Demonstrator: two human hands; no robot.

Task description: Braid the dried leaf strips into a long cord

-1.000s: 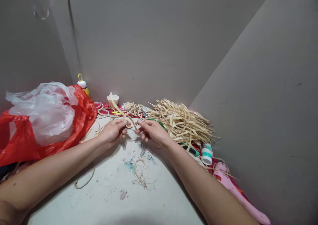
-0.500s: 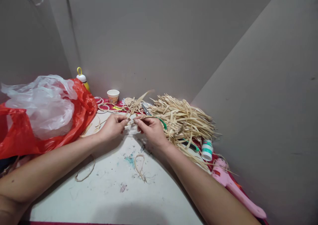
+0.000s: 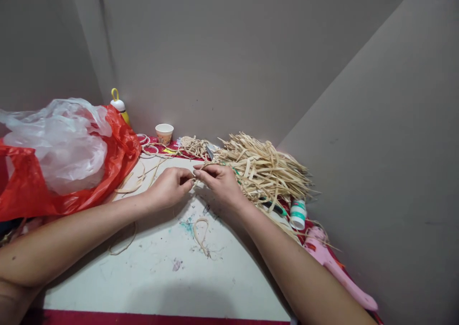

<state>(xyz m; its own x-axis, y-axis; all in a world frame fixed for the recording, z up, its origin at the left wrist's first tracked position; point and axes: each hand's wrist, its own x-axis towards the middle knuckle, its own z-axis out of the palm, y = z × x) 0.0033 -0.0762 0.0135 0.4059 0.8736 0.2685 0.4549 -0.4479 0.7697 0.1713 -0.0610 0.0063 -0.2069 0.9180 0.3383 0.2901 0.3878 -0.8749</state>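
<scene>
My left hand [image 3: 172, 186] and my right hand [image 3: 220, 184] meet fingertip to fingertip above the white board [image 3: 161, 277]. Both are closed in a pinch on a thin strand of dried straw [image 3: 195, 181], most of which my fingers hide. Just beyond my right hand lies a heap of pale straw strips [image 3: 265, 167]. Scissors [image 3: 210, 153] stick out partly at the heap's left edge. A small loop of twisted straw cord [image 3: 201, 236] rests on the board below my hands. Another thin cord [image 3: 125, 248] curves under my left forearm.
At left sits a red plastic bag [image 3: 124, 138] with a clear bag [image 3: 71, 148] in it. Behind stand a paper cup [image 3: 164, 135] and a yellow-and-white bottle [image 3: 120, 109]. On the right are a white-and-green tube [image 3: 298, 214] and a pink glue gun [image 3: 333, 267]. Grey panels [image 3: 215, 52] close the back.
My left hand has moved right and up against my right fingertips. The straw end that stuck up between my hands no longer shows. The view has shifted slightly.
</scene>
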